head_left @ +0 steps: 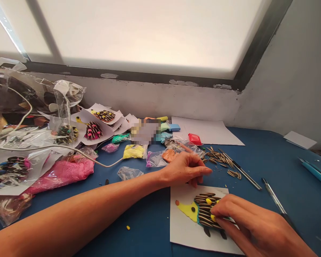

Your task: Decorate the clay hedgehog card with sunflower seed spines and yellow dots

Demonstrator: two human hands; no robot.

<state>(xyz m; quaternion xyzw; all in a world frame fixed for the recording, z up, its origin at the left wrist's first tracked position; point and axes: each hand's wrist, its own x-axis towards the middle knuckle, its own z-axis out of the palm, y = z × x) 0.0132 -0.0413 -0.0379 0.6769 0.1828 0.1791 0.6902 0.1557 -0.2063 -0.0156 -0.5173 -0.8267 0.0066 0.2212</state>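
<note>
A white card [184,228] lies in front of me, bearing a hedgehog picture with a yellow clay face [188,211], a dark eye, an orange nose and striped sunflower seeds [205,210] as spines. One small yellow clay piece [209,201] sits among the seeds. My right hand [256,225] reaches in from the right, thumb and forefinger pinched on another small yellow clay piece [212,217] against the seeds. Just beyond the card's far edge is my left hand [188,167], its fingers curled together; whatever they may hold is hidden.
Loose sunflower seeds [219,157], a metal tool [243,173] and a pen [276,198] lie to the right. Behind are bagged yellow clay [133,151], a red clay pack [194,139] and white paper [214,132]. Finished hedgehog cards [96,130], plastic bags and a white cable [55,146] crowd the left.
</note>
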